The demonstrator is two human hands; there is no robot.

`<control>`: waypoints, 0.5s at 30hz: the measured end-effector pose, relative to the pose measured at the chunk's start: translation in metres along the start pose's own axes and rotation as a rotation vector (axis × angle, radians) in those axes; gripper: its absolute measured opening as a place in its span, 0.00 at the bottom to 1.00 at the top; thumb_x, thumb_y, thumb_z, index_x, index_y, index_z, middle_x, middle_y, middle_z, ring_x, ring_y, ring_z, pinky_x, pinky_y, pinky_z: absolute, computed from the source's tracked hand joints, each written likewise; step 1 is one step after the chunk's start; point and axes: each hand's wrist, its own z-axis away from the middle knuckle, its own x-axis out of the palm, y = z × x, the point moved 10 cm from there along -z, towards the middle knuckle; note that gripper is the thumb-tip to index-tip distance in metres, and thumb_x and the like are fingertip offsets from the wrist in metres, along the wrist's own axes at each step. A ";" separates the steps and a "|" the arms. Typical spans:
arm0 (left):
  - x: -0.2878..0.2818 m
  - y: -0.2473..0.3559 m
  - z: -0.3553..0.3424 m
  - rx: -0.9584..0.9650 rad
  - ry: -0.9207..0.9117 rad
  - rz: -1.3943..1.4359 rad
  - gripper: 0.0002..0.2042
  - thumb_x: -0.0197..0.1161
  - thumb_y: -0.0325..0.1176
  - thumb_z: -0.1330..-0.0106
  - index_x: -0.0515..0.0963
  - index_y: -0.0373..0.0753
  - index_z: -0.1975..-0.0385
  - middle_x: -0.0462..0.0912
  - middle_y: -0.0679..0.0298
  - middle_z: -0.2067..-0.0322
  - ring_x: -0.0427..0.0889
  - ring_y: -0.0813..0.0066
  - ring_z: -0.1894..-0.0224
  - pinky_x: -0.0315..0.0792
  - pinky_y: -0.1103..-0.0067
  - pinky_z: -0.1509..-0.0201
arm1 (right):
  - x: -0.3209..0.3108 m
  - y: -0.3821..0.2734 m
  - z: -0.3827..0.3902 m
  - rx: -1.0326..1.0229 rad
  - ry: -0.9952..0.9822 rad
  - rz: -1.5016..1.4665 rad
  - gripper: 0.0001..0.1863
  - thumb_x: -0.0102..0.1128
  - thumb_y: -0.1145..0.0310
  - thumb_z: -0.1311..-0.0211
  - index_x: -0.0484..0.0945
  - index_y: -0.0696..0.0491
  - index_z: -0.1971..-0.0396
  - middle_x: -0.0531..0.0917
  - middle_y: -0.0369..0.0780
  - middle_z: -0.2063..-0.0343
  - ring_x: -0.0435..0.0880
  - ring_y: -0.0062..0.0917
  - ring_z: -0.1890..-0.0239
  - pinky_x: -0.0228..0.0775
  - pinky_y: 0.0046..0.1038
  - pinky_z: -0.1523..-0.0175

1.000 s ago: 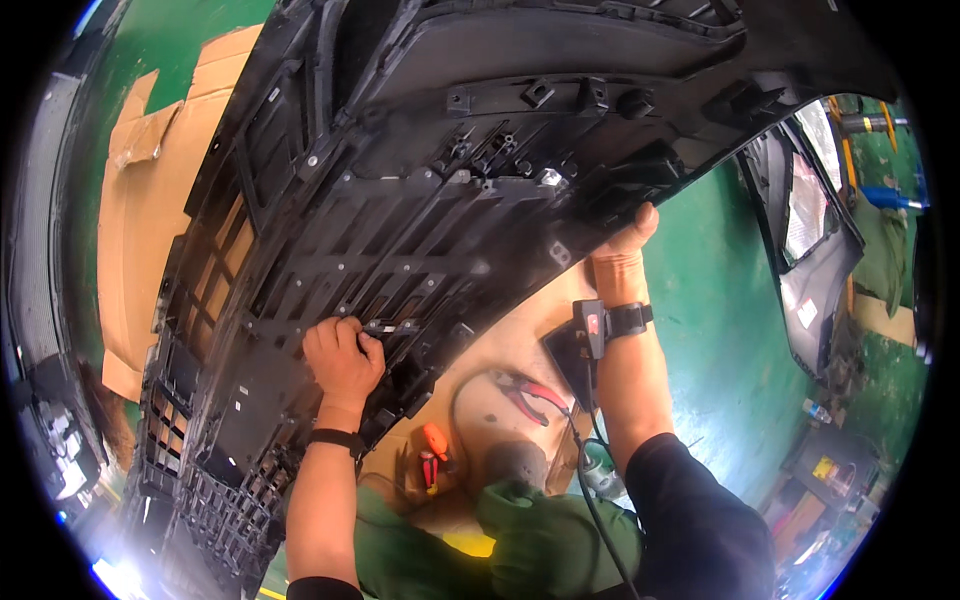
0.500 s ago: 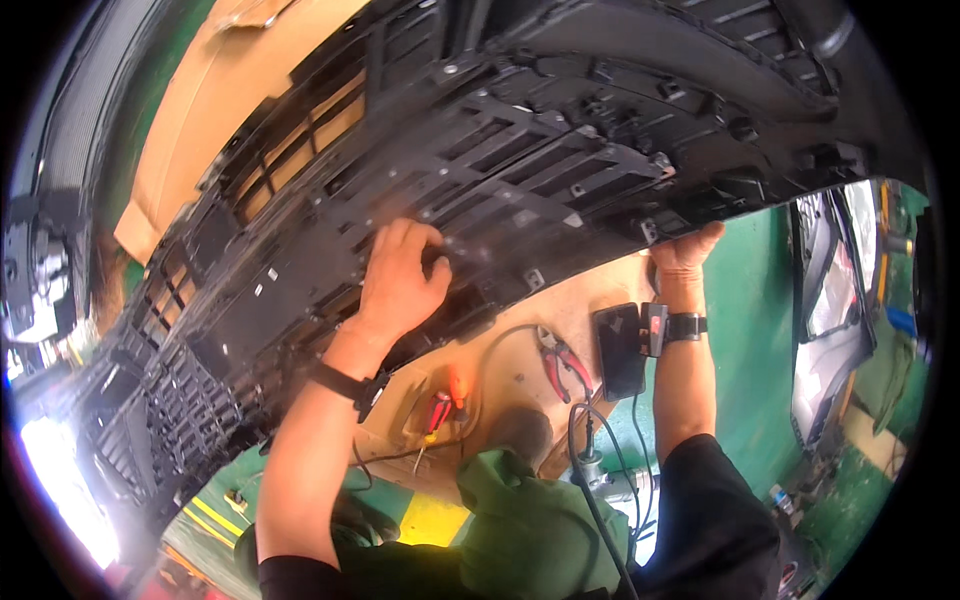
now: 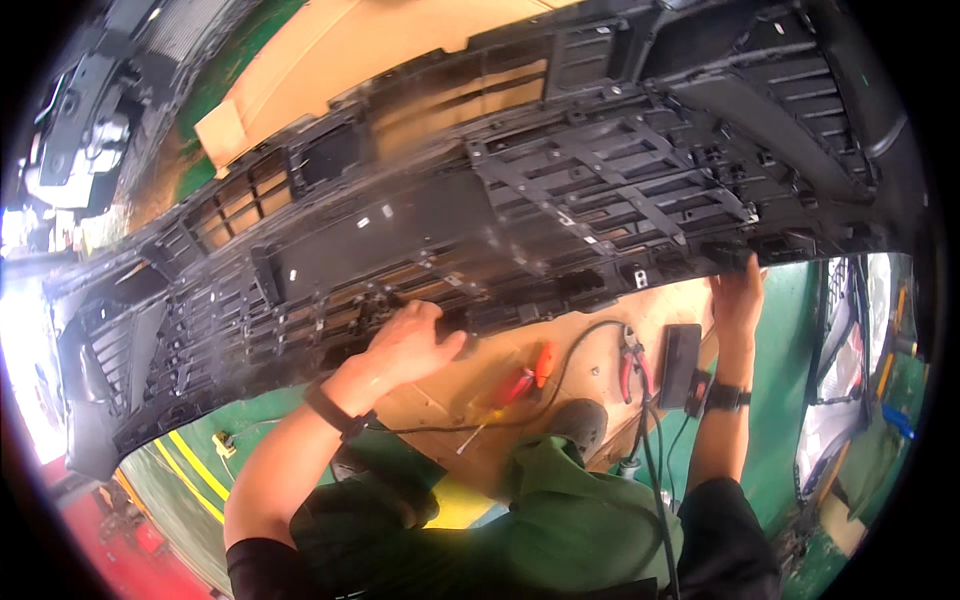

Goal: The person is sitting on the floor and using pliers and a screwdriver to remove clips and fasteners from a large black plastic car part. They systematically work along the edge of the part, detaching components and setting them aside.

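A large black plastic car bumper [image 3: 440, 215] with lattice ribs spans the view from left to right, its inner side up. My left hand [image 3: 408, 342] is at its near edge, left of the middle. The thumb stands apart from the fingers, and I see nothing held in them; the fingertips blur against the dark ribs. Farther right, my right hand [image 3: 738, 298] grips the bumper's near edge from below. Part of its fingers is hidden behind that edge.
Below the bumper lie red-handled pliers [image 3: 635, 368], a red-and-orange-handled screwdriver [image 3: 517, 386], a black phone [image 3: 681, 365] and a dark cable [image 3: 570, 362] on brown cardboard [image 3: 480, 365]. More cardboard [image 3: 330, 50] lies beyond the bumper. Another panel [image 3: 835, 370] stands at the right.
The view has shifted and turned, so the bumper now lies flatter across it. My left hand has moved left along the bumper and down to its near edge. My right hand stays at the edge.
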 end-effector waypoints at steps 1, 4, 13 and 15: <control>0.005 0.001 0.001 0.017 -0.063 0.009 0.30 0.56 0.53 0.23 0.74 0.29 0.38 0.74 0.43 0.36 0.75 0.44 0.33 0.69 0.60 0.28 | -0.002 0.011 0.017 0.081 0.020 0.042 0.22 0.62 0.54 0.25 0.77 0.53 0.40 0.84 0.36 0.47 0.83 0.27 0.44 0.73 0.36 0.40; 0.016 -0.005 0.007 0.030 -0.141 0.031 0.30 0.49 0.54 0.20 0.73 0.29 0.36 0.72 0.42 0.34 0.73 0.44 0.31 0.67 0.60 0.27 | 0.044 0.018 0.087 0.013 0.190 0.636 0.16 0.60 0.63 0.25 0.79 0.55 0.44 0.86 0.38 0.53 0.85 0.24 0.52 0.78 0.30 0.50; 0.013 0.007 0.019 0.199 -0.306 -0.060 0.36 0.38 0.59 0.19 0.73 0.27 0.36 0.76 0.43 0.35 0.70 0.45 0.28 0.65 0.59 0.23 | 0.267 0.044 0.205 -0.457 -0.525 1.576 0.13 0.65 0.69 0.34 0.84 0.59 0.54 0.88 0.48 0.56 0.87 0.43 0.53 0.78 0.38 0.45; 0.003 0.015 0.023 0.300 -0.293 -0.088 0.36 0.40 0.59 0.19 0.77 0.28 0.40 0.82 0.46 0.41 0.75 0.48 0.31 0.68 0.58 0.26 | 0.288 0.039 0.217 -0.509 -0.636 1.658 0.13 0.65 0.69 0.35 0.84 0.58 0.54 0.89 0.49 0.56 0.86 0.46 0.50 0.78 0.41 0.42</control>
